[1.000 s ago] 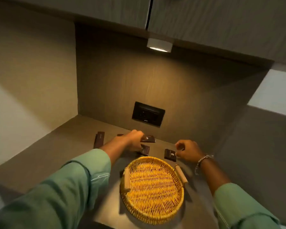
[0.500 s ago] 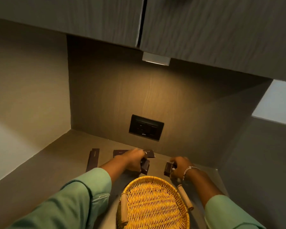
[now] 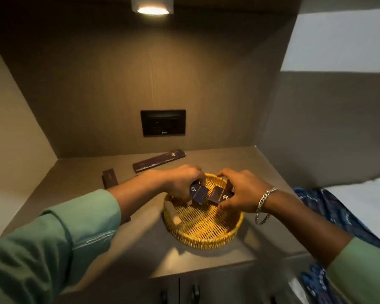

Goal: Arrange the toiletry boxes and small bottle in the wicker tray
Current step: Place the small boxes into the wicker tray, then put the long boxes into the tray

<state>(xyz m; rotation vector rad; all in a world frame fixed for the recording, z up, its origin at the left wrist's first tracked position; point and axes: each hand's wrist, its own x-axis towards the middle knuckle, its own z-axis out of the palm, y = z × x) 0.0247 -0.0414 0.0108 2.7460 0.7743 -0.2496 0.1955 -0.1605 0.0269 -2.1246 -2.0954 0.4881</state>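
Both hands meet over the back half of the round wicker tray (image 3: 203, 224), which sits on the grey-brown counter (image 3: 92, 207) near its front edge. The left hand (image 3: 180, 183) grips a small dark box (image 3: 199, 192) with a pale hexagon logo, fingers curled over its top edge, and holds it tilted just above the woven floor. The right hand (image 3: 242, 190) pinches a second small dark box (image 3: 219, 195) of the same kind, thumb below and fingers above; this one lies flatter, and its lower corner seems to touch the weave, though the hand hides too much to be sure. The two boxes are just beside each other, nearly corner to corner. A silver chain bracelet (image 3: 264, 205) hangs at the right wrist, and both arms wear light green sleeves (image 3: 59, 235).

On the counter behind the tray, a long flat dark box (image 3: 159, 160) lies at a slant near the back wall. To its left, a shorter dark box (image 3: 109, 180) lies beside the left forearm. A black socket plate (image 3: 163, 122) is set in the back wall, and a lamp (image 3: 152, 6) glows overhead. The tray's wooden handle (image 3: 173, 213) shows on its left rim.
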